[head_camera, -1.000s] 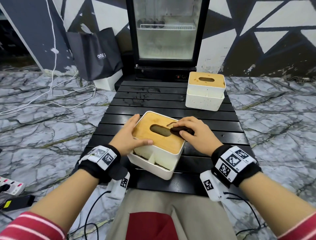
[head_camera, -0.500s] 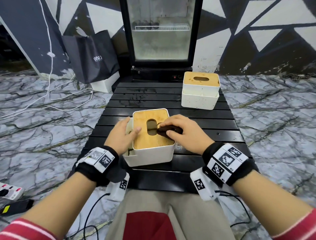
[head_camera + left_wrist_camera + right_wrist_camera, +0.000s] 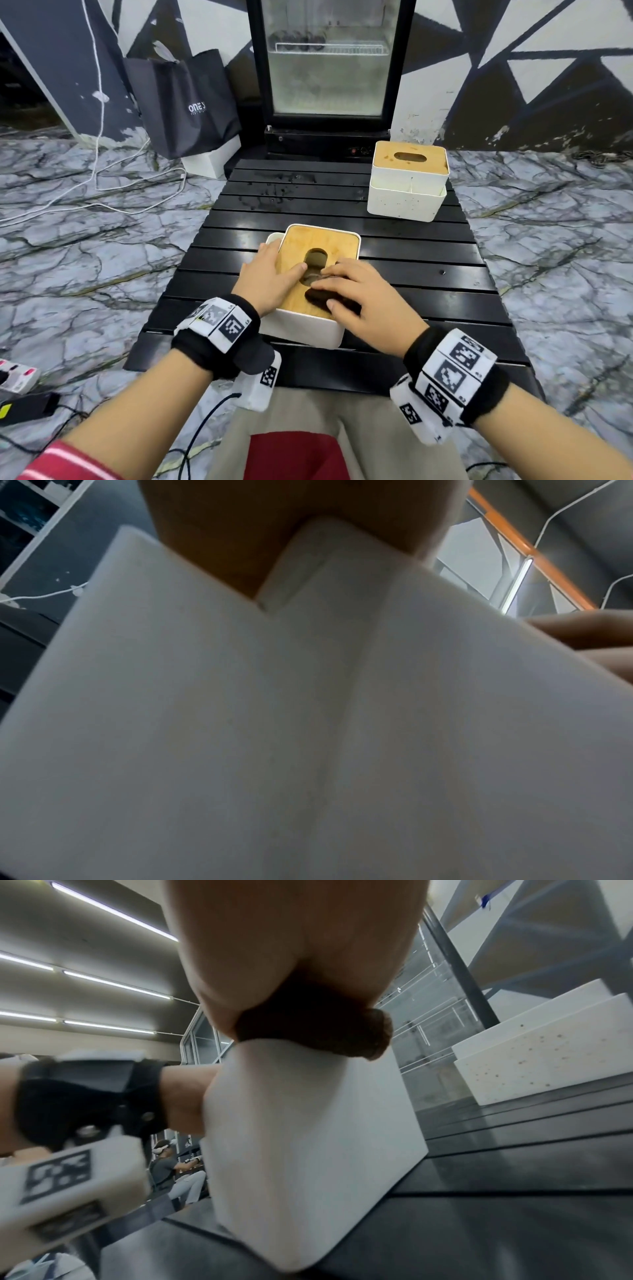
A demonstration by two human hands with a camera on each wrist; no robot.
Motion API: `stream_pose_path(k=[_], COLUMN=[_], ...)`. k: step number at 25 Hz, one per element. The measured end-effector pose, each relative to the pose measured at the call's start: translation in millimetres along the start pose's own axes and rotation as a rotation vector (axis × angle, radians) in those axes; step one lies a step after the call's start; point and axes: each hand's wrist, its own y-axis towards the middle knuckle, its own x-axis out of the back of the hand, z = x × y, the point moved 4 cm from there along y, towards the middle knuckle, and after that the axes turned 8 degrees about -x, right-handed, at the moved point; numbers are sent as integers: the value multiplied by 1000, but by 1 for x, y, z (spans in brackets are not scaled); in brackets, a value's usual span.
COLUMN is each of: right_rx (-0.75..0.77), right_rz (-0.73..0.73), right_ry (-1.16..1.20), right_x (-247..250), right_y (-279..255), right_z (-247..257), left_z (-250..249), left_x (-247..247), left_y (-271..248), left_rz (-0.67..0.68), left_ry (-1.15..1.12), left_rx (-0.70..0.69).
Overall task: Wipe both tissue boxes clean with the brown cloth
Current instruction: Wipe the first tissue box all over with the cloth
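A white tissue box with a bamboo lid (image 3: 318,246) stands near the front of the black slatted table (image 3: 428,257). My left hand (image 3: 270,277) holds its left side, thumb lying across the lid beside the oval slot. My right hand (image 3: 363,294) presses the bunched brown cloth (image 3: 318,297) onto the near part of the lid, thumb and fingers curled round it. The right wrist view shows the brown cloth (image 3: 318,1026) squeezed under the palm on the tissue box (image 3: 308,1137). The left wrist view is filled by the tissue box wall (image 3: 308,723). A second tissue box (image 3: 409,181) stands at the back right.
A glass-door fridge (image 3: 329,61) stands behind the table. A black bag (image 3: 185,99) and white cables (image 3: 102,185) lie on the marble floor at the left. A power strip (image 3: 17,375) is at the lower left. Another seated person (image 3: 167,1167) shows in the right wrist view.
The near box has been turned so its slot runs away from me. My right hand has slid the cloth from beside the slot to the lid's near edge.
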Motion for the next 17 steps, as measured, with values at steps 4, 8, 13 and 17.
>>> stream_pose_path(k=[4,8,13,17], right_rx=[-67,-206,-86,-18], right_rz=[-20,-14,-97,-26], right_ry=[55,62,87,92], right_x=[9,13,1,-6], right_y=[28,46,13,-8], right_z=[-26,-43,-15,-1], left_z=[3,5,4,8], left_x=[-1,-3,-3,-5], left_y=[0,2,2,5], left_rz=[-1,10,-20,-23], left_ry=[-25,-31,3,-36], left_rx=[3,12,4,-33])
